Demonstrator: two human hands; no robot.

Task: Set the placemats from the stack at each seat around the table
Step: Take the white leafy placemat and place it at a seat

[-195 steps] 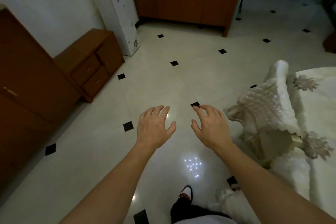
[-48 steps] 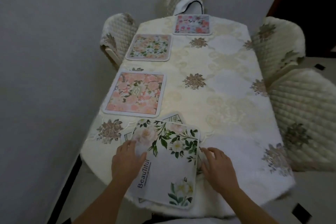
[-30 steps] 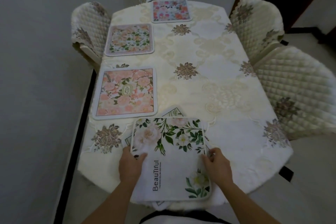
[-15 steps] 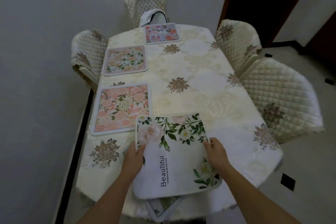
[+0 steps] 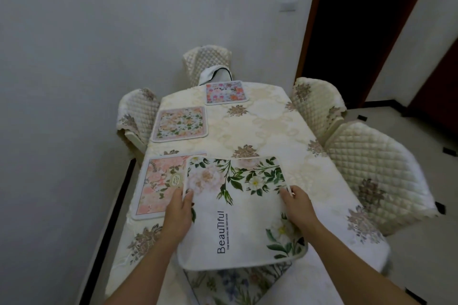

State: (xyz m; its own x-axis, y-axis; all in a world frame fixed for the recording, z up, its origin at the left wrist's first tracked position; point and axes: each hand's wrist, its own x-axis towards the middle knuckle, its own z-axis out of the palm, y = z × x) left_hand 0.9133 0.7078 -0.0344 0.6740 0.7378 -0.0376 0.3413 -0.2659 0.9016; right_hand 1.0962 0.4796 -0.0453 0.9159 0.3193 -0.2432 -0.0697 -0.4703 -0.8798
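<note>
I have the top mat (image 5: 238, 205) in both hands at the near end of the tabletop (image 5: 272, 126). My left hand (image 5: 177, 215) pinches its left edge with the thumb lying on the printed face. My right hand (image 5: 298, 208) grips the right edge, and its fingers (image 5: 287, 192) are curled over the rim. The mat looks raised off the stack (image 5: 235, 285), with its near edge hanging over a blue-flowered mat that lies beneath. From this angle its far left corner covers part of the pink mat (image 5: 158, 186), and I cannot tell whether the two touch.

By my count three places are set. The pink mat and the green-and-orange mat (image 5: 179, 123) lie along the left side. The small far mat (image 5: 226, 91) sits at the head, in front of the end chair (image 5: 207, 60). A left chair (image 5: 137, 114) stands beside the green-and-orange mat. Any seat at the pink mat is out of view.

The whole right side is not yet set, since the cloth in front of the far right chair (image 5: 314, 104) and the near right chair (image 5: 371, 176) is bare. The near end, where I stand, has only the stack on it. I judge the job about half done, with the mat in my hands likely meant for one of the right-hand seats. At least one mat remains underneath, and I cannot tell how many more lie there.
</note>
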